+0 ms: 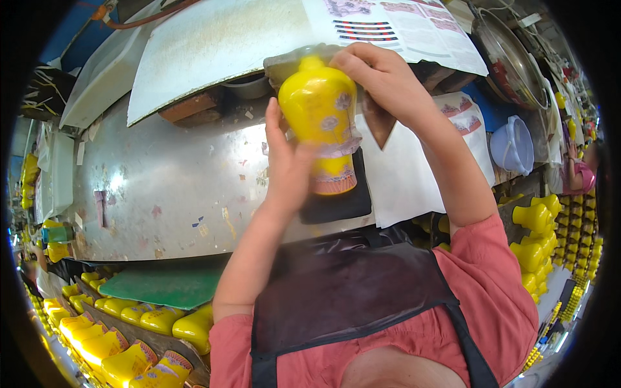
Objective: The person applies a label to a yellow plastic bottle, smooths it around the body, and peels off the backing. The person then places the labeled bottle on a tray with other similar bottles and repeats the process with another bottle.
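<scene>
A glossy yellow vase (317, 97) stands nearly upright in the head view, on or just above a black pad (349, 204). Purple flower decals run over its body, and a band of wrinkled decal (339, 149) crosses its lower part. My left hand (284, 152) is curled against the vase's left side, its lower fingers blurred by motion. By the neck and shoulder, my right hand (375, 71) is closed, with a brown pointed flat piece (378, 123) hanging from under its palm. Behind the neck lies a grey cloth-like thing (284, 64), partly hidden.
Decal sheets (401, 19) lie on a raised white board (213, 58) across the metal table (174, 174). White paper (401, 174) and a pale blue bucket (511, 145) are to the right. Several yellow vases (129, 362) line the lower left, beside a green board (162, 288).
</scene>
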The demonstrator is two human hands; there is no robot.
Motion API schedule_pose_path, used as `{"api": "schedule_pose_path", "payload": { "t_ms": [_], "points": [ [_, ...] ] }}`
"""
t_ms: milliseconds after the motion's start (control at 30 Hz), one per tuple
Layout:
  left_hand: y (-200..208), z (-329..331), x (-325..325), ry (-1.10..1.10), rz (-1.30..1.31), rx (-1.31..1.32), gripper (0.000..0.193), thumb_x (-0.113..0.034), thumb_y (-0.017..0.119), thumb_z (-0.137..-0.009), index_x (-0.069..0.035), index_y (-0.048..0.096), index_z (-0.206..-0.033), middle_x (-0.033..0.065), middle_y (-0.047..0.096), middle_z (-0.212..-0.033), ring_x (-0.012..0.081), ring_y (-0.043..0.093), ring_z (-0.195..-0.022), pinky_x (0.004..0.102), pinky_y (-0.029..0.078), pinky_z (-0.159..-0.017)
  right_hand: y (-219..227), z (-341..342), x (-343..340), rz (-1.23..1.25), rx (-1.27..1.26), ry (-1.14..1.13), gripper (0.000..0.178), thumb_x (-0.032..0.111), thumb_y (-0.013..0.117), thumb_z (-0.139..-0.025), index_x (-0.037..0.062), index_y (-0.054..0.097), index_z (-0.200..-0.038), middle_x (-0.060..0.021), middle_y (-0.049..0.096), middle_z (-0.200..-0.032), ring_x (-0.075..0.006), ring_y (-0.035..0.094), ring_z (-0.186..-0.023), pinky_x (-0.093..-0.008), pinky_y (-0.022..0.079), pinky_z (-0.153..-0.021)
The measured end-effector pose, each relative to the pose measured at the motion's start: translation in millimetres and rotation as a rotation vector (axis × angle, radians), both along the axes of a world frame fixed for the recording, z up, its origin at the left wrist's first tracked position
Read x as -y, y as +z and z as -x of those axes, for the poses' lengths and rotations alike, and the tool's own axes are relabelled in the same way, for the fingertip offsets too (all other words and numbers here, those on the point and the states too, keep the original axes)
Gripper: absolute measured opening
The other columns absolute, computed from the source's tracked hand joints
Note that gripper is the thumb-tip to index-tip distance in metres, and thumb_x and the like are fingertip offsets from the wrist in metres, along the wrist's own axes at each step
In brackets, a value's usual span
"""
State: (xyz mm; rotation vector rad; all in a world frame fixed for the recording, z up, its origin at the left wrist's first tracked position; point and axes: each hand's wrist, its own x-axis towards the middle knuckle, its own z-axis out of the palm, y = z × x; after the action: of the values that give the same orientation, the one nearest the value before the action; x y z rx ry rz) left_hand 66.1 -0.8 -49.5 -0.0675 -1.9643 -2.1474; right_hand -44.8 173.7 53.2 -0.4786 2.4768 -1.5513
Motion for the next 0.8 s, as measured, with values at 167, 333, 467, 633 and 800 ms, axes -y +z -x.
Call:
{"api": "schedule_pose_path", "payload": {
  "t_ms": [167, 333, 467, 633, 800],
  "points": [
    [8.3, 5.6, 9.3, -0.041, 0.025, -0.034, 0.088, -0.031, 0.057, -0.098, 0.000, 0.004, -0.162, 0.0212, 0.033, -0.158, 0.0329, 0.035, -0.147, 0.0450, 0.031, -0.120, -15.2, -18.6, -3.5, -0.275, -0.238, 0.016, 0.059, 0.043, 0.073, -0.089, 0.0051, 0.063, -0.133, -0.0173, 0.067, -0.123, -0.0284, 0.065, -0.110, -0.0370, 0.050, -0.096],
    [8.3, 4.0, -0.2, -0.044, 0.155, -0.043, 0.087, -0.037, 0.051, -0.103, -0.001, -0.001, -0.163, 0.0225, 0.033, -0.160, 0.0331, 0.039, -0.146, 0.0413, 0.033, -0.118, -25.9, -22.3, -17.1, -0.010, -0.047, 0.079, 0.061, 0.035, 0.070, -0.092, 0.0064, 0.055, -0.145, -0.0206, 0.062, -0.136, -0.0305, 0.062, -0.122, -0.0381, 0.047, -0.104],
    [9.0, 3.7, -1.2, -0.025, 0.081, -0.098, 0.088, -0.039, 0.051, -0.104, -0.001, -0.002, -0.163, 0.0228, 0.038, -0.158, 0.0326, 0.044, -0.143, 0.0393, 0.036, -0.116, -32.6, -41.5, -27.6, -0.038, 0.147, 0.017, 0.077, 0.035, 0.074, -0.089, 0.0078, 0.043, -0.154, -0.0242, 0.056, -0.144, -0.0330, 0.058, -0.130, -0.0378, 0.046, -0.107],
    [6.1, 3.1, 2.3, -0.056, 0.235, 0.047, 0.091, -0.048, 0.049, -0.105, 0.000, -0.004, -0.163, 0.0229, 0.041, -0.156, 0.0320, 0.046, -0.140, 0.0381, 0.037, -0.115, -54.5, -59.4, -23.6, -0.041, -0.006, 0.052, 0.093, 0.025, 0.078, -0.085, 0.0122, 0.027, -0.163, -0.0206, 0.055, -0.142, -0.0220, 0.066, -0.100, -0.0331, 0.053, -0.087],
    [-0.7, 4.3, 5.8, -0.086, 0.124, 0.003, 0.094, -0.046, 0.051, -0.104, -0.001, -0.007, -0.163, 0.0219, 0.042, -0.155, 0.0327, 0.046, -0.141, 0.0374, 0.037, -0.115, -61.9, -54.6, -32.7, 0.071, 0.178, 0.064, 0.089, 0.011, 0.071, -0.090, 0.0172, 0.024, -0.165, -0.0107, 0.053, -0.144, -0.0096, 0.063, -0.080, -0.0261, 0.054, -0.073]
  ]
}}
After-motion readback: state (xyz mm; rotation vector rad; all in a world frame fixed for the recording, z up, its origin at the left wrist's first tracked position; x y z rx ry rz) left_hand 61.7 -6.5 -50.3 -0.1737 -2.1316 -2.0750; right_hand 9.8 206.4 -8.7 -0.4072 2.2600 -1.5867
